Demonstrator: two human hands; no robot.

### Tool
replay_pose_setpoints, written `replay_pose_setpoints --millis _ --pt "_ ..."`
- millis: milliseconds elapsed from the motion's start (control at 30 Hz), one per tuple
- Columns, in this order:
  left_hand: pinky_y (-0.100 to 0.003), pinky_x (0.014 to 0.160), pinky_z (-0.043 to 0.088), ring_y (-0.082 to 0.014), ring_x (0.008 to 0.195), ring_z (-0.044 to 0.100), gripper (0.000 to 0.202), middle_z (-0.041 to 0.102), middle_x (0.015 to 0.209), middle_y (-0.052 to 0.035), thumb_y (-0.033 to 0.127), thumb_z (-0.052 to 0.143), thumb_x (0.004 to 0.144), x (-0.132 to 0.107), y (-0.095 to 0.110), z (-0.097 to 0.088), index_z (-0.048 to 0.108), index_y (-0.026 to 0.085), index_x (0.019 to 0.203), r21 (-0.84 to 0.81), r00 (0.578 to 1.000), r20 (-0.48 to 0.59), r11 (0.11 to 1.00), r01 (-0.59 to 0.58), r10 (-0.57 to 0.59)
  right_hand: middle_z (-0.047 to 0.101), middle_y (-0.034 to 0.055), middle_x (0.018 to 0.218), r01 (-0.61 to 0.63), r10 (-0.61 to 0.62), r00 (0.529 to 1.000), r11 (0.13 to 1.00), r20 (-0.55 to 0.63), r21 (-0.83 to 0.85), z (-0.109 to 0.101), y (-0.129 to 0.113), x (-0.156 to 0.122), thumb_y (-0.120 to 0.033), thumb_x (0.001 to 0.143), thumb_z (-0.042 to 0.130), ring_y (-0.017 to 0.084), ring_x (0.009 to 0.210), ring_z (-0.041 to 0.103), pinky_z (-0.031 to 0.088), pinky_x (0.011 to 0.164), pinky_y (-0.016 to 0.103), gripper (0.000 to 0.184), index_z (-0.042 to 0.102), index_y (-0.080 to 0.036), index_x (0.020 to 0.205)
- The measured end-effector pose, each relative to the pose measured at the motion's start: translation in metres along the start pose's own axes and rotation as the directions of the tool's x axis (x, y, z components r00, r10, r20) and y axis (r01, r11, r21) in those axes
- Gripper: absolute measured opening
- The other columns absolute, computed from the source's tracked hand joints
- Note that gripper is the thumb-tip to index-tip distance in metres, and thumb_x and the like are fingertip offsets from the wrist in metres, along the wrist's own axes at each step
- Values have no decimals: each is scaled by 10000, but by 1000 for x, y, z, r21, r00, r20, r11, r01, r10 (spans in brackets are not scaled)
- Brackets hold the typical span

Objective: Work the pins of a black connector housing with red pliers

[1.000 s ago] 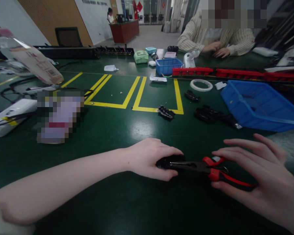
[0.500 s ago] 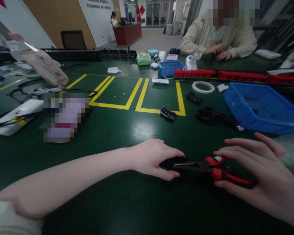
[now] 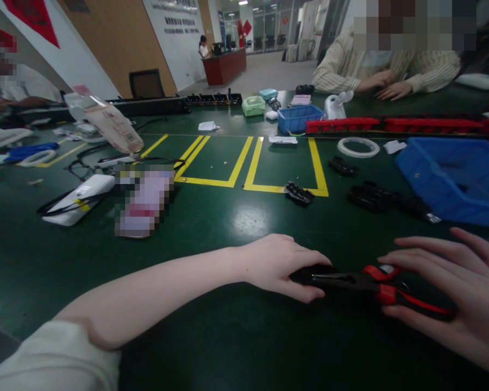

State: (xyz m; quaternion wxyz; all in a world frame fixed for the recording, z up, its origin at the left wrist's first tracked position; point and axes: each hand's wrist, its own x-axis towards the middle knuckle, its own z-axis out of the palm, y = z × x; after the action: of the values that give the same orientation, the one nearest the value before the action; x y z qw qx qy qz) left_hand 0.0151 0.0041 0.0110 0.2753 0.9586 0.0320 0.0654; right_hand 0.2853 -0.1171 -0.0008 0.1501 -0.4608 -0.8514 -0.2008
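My left hand [image 3: 279,263] lies low over the green table with its thumb and fingers closed around a small black plastic part [image 3: 300,276], most of it hidden by the fingers. Long-nose pliers [image 3: 361,281] with red and black handles reach in from the right, and their tips meet that part. My right hand [image 3: 460,288] holds the pliers loosely by the handles, index finger at the upper one and thumb at the lower. Its other fingers are spread. Whether the jaws pinch the part, I cannot tell. Beyond the hands lie similar black parts [image 3: 299,193].
A blue bin [image 3: 452,179] stands at the right, near a tape roll [image 3: 358,147]. Red strips [image 3: 342,125] and a small blue basket [image 3: 299,118] are farther back. A phone [image 3: 146,201], white power bank [image 3: 79,200] and bottle [image 3: 113,126] occupy the left. A co-worker sits opposite.
My view has turned left, so everything appears farther right, and another person shows at the far left. Both hands keep nearly the same pose on the part and the pliers.
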Motion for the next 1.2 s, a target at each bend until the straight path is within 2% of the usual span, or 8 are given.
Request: replay_pose_setpoints --millis 133,267,467,633,800,1000,1200 --pt "-251 666 427 -152 737 620 405 676 935 -37 405 569 866 0 0 -1 517 137 1165 -16 1000 1 1000 -5 5 625 115 932 7 -7 1000 1000 19 -5 -3 2 1 -582 711 556 326 970 529 203 1026 541 518 529 -195 1054" --pt "-244 631 422 -143 679 611 395 665 836 -9 429 577 851 0 -1 1 524 154 1128 -11 1000 -7 1000 15 -15 635 111 930 13 -13 1000 1000 20 10 -3 2 1 -570 710 571 327 973 542 202 1025 543 512 528 -198 1059" --pt "-230 619 411 -114 608 583 376 622 714 35 440 617 809 0 2 2 539 156 1042 24 998 -23 998 59 -58 642 96 964 -40 38 999 997 38 59 -4 -4 4 -565 733 563 330 977 572 237 994 553 471 523 -233 1064" --pt "-249 625 398 -124 597 588 392 621 687 38 510 604 804 1 2 4 550 165 983 96 997 -40 993 65 -62 650 72 970 -97 91 994 990 59 101 -6 -8 5 -526 759 553 342 977 587 251 985 583 411 501 -273 1079" --pt "-252 590 373 -131 577 583 415 612 644 38 573 608 779 3 3 4 559 174 885 136 994 -45 985 102 -97 656 67 994 -117 111 992 985 56 124 -4 -10 5 -507 736 593 352 994 591 271 973 604 446 492 -282 1108" --pt "-242 572 355 -117 560 571 406 607 641 49 564 622 764 1 5 5 547 175 857 135 978 -148 976 169 -149 661 54 972 -157 155 987 980 28 119 -5 -12 7 -487 724 610 334 992 594 265 989 584 419 511 -279 1074" --pt "-241 548 331 -94 497 506 475 549 572 59 629 594 752 2 1 5 491 172 673 161 966 -193 966 203 -171 675 43 969 -158 156 987 980 31 121 -5 -12 7 -505 726 610 320 985 598 250 1009 569 429 508 -283 1079"
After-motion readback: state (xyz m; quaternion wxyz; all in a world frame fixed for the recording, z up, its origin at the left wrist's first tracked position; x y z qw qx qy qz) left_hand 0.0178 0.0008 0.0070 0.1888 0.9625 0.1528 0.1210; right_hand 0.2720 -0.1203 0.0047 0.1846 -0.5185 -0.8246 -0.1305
